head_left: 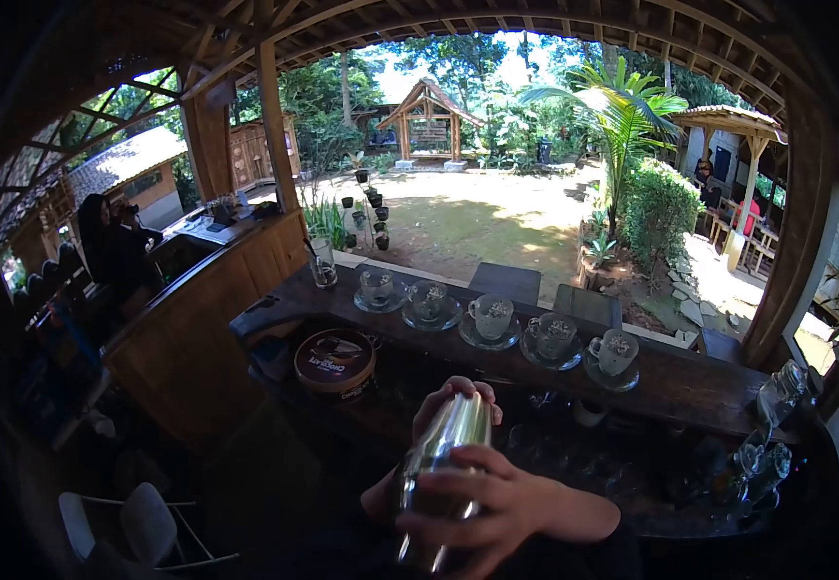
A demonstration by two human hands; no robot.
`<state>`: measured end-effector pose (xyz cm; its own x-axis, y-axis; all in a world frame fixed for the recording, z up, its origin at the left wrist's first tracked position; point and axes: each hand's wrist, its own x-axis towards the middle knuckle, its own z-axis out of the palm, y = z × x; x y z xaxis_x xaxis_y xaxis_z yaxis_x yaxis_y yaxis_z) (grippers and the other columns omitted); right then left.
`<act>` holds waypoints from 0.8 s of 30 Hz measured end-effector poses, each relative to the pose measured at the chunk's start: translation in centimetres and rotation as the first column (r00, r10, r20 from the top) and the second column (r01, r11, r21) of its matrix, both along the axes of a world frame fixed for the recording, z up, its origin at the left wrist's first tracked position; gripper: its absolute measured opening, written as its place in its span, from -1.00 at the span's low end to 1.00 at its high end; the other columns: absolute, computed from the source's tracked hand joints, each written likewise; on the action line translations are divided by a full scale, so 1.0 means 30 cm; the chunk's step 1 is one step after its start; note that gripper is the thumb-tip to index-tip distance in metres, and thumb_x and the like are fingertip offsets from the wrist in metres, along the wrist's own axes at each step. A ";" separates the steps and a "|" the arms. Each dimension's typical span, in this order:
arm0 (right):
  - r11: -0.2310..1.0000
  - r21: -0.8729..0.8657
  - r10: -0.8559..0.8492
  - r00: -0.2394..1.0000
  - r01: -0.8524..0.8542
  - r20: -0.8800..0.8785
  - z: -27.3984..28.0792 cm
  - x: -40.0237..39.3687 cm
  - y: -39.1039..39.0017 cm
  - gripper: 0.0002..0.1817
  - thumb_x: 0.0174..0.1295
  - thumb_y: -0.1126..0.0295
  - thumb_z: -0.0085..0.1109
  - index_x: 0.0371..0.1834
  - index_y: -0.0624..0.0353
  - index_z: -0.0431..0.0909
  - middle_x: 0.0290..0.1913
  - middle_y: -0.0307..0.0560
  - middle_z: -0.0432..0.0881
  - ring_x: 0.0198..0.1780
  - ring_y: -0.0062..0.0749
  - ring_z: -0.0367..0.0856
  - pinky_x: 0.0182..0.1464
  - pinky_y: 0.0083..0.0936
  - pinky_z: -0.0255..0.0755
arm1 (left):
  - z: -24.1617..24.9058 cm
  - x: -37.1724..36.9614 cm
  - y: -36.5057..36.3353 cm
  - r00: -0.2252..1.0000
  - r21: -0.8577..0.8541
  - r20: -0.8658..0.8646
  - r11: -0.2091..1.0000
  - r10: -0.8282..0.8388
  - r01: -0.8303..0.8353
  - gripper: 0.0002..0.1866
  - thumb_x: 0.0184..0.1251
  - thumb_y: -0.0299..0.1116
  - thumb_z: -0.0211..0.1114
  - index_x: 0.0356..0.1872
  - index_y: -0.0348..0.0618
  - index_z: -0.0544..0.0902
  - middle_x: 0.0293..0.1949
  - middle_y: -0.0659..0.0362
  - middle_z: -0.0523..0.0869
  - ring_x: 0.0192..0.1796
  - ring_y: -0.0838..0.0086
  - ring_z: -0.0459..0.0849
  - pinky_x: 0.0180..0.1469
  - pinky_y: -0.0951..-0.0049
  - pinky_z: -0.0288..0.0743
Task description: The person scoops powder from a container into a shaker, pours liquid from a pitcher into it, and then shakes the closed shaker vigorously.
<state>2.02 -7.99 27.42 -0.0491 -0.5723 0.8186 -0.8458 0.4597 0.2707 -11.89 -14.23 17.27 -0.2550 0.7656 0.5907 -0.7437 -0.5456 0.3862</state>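
A shiny metal shaker [444,454] is held tilted in front of me with both hands. My right hand [502,503] wraps around its lower body. My left hand [429,411] grips it from behind near the top, only the fingers showing. On the dark wooden counter [690,387] beyond stand several glass cups on saucers in a row, from the leftmost cup [376,287] to the rightmost cup [613,353].
A round brown tin [335,362] sits below the counter on the left. A tall glass with a straw [322,266] stands at the counter's left end. Glassware [763,454] clusters at right. A person [115,242] stands at the far left bar. White chair [139,527] lower left.
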 end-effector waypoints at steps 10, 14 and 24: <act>0.988 -0.150 -0.031 0.998 0.038 0.051 -0.059 -0.091 0.058 -0.41 -0.11 0.37 0.33 0.04 -0.36 0.36 0.18 -0.11 0.43 0.17 0.05 0.39 0.13 -0.04 0.34 | 0.065 0.015 0.020 0.817 0.094 0.344 0.883 -0.462 0.460 -0.72 0.36 -0.16 0.01 -0.11 -0.13 0.51 -0.14 0.05 0.56 -0.14 0.28 0.61 -0.17 0.27 0.60; 0.996 0.074 -0.040 0.986 0.053 -0.165 -0.042 0.018 -0.035 -0.45 -0.06 0.20 0.30 0.02 -0.54 0.32 0.19 -0.33 0.41 0.21 -0.03 0.38 0.18 0.04 0.24 | 0.100 -0.036 -0.033 0.998 -0.073 -0.039 0.996 0.053 -0.056 -0.64 0.36 -0.09 -0.02 -0.16 -0.21 0.49 -0.12 -0.04 0.49 -0.08 0.11 0.56 -0.12 0.21 0.57; 0.996 0.066 -0.054 0.986 0.065 -0.155 -0.026 -0.007 -0.006 -0.45 -0.04 0.21 0.30 0.05 -0.57 0.34 0.09 -0.34 0.49 0.15 -0.06 0.41 0.14 0.04 0.27 | 0.064 -0.031 -0.005 0.996 -0.156 0.090 0.988 0.021 -0.006 -0.70 0.39 -0.17 -0.03 -0.12 -0.16 0.51 -0.16 0.02 0.59 0.01 0.32 0.54 -0.04 0.23 0.53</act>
<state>1.80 -8.17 26.63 0.0379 -0.6290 0.7765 -0.7637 0.4829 0.4284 -12.83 -14.37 19.19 -0.3134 0.8421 0.4389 -0.7728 -0.4948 0.3975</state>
